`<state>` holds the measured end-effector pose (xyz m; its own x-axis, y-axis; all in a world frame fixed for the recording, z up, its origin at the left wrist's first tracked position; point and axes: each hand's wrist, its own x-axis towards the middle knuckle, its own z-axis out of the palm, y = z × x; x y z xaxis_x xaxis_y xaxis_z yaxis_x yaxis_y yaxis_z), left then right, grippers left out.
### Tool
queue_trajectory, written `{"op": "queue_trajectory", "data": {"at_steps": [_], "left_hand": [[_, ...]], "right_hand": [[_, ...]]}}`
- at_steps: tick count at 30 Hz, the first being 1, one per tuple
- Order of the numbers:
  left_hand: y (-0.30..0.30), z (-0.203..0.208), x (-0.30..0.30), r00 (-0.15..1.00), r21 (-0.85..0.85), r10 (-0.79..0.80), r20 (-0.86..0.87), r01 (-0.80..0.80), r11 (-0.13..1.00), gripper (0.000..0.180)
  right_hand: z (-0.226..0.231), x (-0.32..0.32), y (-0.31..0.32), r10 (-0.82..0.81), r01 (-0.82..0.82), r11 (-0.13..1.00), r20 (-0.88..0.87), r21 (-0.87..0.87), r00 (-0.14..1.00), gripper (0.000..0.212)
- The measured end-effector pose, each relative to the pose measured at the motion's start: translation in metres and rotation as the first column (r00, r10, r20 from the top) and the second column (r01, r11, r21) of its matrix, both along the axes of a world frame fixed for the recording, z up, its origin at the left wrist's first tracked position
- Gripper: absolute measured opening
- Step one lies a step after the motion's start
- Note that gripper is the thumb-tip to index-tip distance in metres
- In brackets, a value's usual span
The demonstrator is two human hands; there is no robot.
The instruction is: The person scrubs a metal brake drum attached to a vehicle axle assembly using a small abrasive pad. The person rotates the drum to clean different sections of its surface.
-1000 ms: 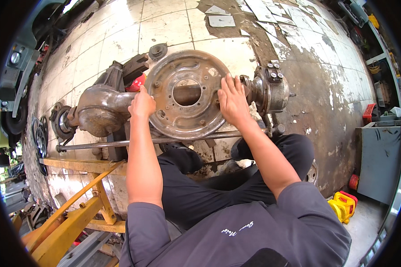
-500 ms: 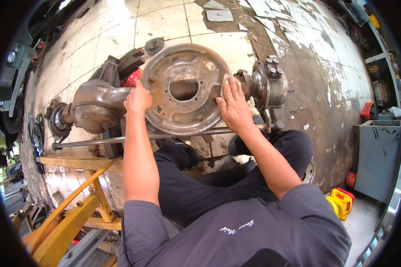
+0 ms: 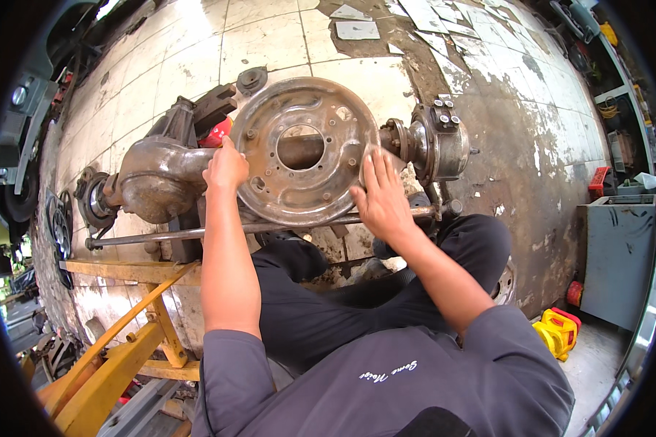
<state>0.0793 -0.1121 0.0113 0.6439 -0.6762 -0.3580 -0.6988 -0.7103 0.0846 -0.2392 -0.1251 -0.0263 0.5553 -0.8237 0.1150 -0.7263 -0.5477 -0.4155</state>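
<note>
A round, rust-brown metal brake backing plate (image 3: 270,186) with a large centre hole and small bolt holes stands tilted before me. My left hand (image 3: 226,166) is closed on its left rim, the fingertips partly hidden from view. At the right edge of the plate, my right hand (image 3: 383,195) presses a brownish sheet, seemingly sandpaper (image 3: 396,162), to the rim with its fingers stretched long. Most of that sheet is covered by the hand. Behind the plate lies an axle housing (image 3: 153,178), its bulging part to the left and a hub (image 3: 444,142) at its right end.
A long steel rod (image 3: 168,235) runs across in front of my feet. Yellow metal framing (image 3: 138,349) stands at the lower left. A red object (image 3: 217,132) sits behind my left hand. To the right are a grey cabinet (image 3: 619,262) and a yellow container (image 3: 559,333).
My right hand has slid down along the plate's right rim, the sheet moving with it. The left hand keeps its hold on the plate, which sits slightly lower in view.
</note>
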Motion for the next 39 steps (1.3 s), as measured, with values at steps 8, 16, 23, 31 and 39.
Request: {"op": "queue_trajectory", "data": {"at_steps": [8,16,23,31,39], "left_hand": [[-0.003,-0.003,-0.002,1.0,-0.013,0.004,-0.024,-0.004,1.0,0.059],[-0.003,0.0,-0.002,1.0,-0.02,-0.006,-0.031,0.005,1.0,0.057],[0.0,-0.004,0.006,0.999,-0.021,0.015,-0.036,-0.016,1.0,0.059],[-0.003,-0.007,0.004,0.999,-0.023,-0.004,-0.044,0.003,1.0,0.064],[-0.002,-0.005,0.005,0.999,-0.024,0.008,-0.04,-0.009,1.0,0.062]], "right_hand": [[0.002,0.031,-0.056,-0.087,0.09,0.99,0.035,-0.106,0.996,0.064],[-0.007,0.015,-0.033,-0.065,0.067,0.997,0.06,-0.034,0.996,0.068],[-0.01,0.01,-0.029,-0.002,0.004,0.999,0.046,-0.044,0.999,0.069],[0.002,0.028,-0.054,-0.085,0.085,0.996,0.058,-0.012,0.995,0.073],[-0.01,0.011,-0.022,-0.023,0.024,1.0,0.054,-0.013,0.998,0.069]]}}
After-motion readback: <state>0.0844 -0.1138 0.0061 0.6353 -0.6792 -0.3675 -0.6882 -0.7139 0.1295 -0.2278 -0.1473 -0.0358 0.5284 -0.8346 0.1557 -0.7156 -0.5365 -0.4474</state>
